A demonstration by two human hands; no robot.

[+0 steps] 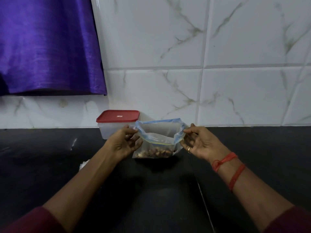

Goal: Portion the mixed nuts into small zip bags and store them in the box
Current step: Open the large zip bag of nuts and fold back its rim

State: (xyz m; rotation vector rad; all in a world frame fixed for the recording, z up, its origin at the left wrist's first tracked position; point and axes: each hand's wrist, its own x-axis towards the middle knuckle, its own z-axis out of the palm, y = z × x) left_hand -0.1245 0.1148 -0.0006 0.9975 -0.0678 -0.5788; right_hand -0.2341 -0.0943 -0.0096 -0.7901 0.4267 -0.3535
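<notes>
**Two hands hold a bag of nuts open by its corners**

We see our left hand (125, 142) and right hand (200, 143) side by side over a black counter (50, 157). Between them hangs a clear zip bag (159, 128) with a blue strip along its mouth. Each hand pinches one end of that strip between thumb and curled fingers, and the mouth gapes wide. The nuts (154, 153) lie in a shallow heap at the bottom, below and between the hands. We cannot tell whether the bag's base rests on the counter.

Just beyond the left hand stands the box (116, 130), its red lid (118, 116) on.

We judge the mouth is being spread. To do it well, we pull both corners evenly, keep the mouth level and upward, and let the base take the weight so nothing tips out.
</notes>
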